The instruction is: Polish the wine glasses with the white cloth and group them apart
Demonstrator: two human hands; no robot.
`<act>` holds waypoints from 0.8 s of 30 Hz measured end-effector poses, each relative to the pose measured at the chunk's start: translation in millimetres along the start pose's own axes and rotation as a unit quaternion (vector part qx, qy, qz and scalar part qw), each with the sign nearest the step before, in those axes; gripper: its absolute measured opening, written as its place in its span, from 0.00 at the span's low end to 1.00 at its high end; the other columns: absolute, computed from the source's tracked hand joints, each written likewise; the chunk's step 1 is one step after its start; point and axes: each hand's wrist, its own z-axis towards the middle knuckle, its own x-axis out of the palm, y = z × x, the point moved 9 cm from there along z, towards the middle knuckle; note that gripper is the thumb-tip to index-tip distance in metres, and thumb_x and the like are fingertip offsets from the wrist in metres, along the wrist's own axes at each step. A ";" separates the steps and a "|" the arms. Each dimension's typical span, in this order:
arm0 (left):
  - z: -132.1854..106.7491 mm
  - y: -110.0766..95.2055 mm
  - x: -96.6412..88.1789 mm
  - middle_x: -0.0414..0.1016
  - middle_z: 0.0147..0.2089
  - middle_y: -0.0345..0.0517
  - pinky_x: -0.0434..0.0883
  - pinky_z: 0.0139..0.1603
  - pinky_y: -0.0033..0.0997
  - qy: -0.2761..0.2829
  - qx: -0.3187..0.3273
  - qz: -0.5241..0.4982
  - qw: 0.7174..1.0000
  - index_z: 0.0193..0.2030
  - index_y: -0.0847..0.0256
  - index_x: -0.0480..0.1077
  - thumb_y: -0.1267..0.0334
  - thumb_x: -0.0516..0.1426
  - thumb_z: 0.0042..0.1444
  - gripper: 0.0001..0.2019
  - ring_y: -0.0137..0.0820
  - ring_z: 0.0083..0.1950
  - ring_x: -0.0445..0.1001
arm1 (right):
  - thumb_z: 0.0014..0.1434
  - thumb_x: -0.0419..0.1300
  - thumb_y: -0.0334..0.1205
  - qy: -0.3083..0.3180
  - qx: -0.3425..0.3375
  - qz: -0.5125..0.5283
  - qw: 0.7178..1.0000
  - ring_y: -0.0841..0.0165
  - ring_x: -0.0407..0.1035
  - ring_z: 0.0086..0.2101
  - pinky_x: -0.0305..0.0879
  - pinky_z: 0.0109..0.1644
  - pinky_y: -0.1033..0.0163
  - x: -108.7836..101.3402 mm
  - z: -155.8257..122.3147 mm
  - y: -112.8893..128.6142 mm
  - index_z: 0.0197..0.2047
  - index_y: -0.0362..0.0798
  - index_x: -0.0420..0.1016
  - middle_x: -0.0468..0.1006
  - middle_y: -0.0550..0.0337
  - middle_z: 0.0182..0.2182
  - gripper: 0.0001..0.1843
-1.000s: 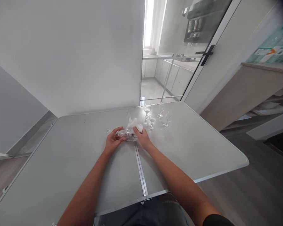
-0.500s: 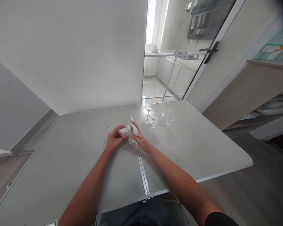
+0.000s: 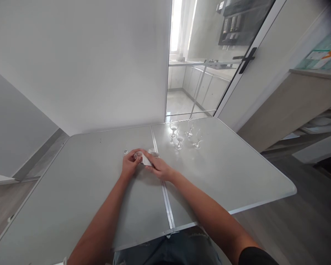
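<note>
Over the middle of the table [image 3: 99, 206], near its seam, my left hand [image 3: 129, 165] grips a clear stemmed glass [image 3: 136, 156] held on its side. The foot of that glass pokes out to the left, past my fingers. My right hand [image 3: 160, 168] is closed on a white cloth [image 3: 146, 159], pressing it around the bowl end. Fingers and cloth cover most of the glass.
Several clear stemmed glasses [image 3: 178, 145] stand upright at the back right of the table. A white wall [image 3: 99, 73] rises behind it. To the right are a glazed door with a black handle [image 3: 247, 59] and a wooden shelf unit [image 3: 281, 106].
My right hand has turned over the cloth, its back now facing up. The cloth is more bunched and more hidden, and the fingers of both hands have come together. The standing glasses have stayed put.
</note>
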 end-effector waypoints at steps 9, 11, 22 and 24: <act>-1.9 2.2 13.0 0.77 0.55 0.54 0.80 0.45 0.39 0.019 0.005 -0.079 0.997 0.55 0.58 0.76 0.57 0.74 0.42 0.31 0.37 0.42 0.80 | 0.68 0.51 0.62 -0.078 0.036 0.033 0.996 0.53 0.61 0.62 0.57 0.66 0.47 -20.0 -0.2 -8.3 0.77 0.53 0.45 0.69 0.47 0.61 0.42; -3.2 3.8 10.4 0.78 0.56 0.56 0.80 0.43 0.39 0.014 0.001 -0.072 0.997 0.55 0.59 0.77 0.58 0.73 0.43 0.30 0.36 0.41 0.80 | 0.68 0.54 0.58 -0.028 0.027 -0.034 0.999 0.51 0.59 0.63 0.51 0.69 0.43 -10.7 3.1 -7.7 0.76 0.50 0.47 0.70 0.46 0.60 0.41; -3.8 6.1 15.8 0.78 0.56 0.56 0.79 0.48 0.41 0.051 -0.009 -0.100 0.994 0.57 0.58 0.76 0.58 0.74 0.43 0.32 0.41 0.47 0.81 | 0.70 0.51 0.53 -0.127 0.063 0.096 0.985 0.60 0.66 0.52 0.63 0.60 0.56 -37.0 -6.0 -14.7 0.73 0.51 0.53 0.71 0.52 0.54 0.33; -3.9 7.5 15.5 0.79 0.53 0.54 0.80 0.46 0.40 0.048 -0.010 -0.092 0.995 0.56 0.59 0.77 0.59 0.74 0.43 0.31 0.37 0.42 0.81 | 0.70 0.52 0.53 -0.083 0.056 0.021 0.995 0.59 0.67 0.51 0.62 0.60 0.54 -23.4 -2.8 -13.3 0.75 0.50 0.51 0.73 0.51 0.51 0.35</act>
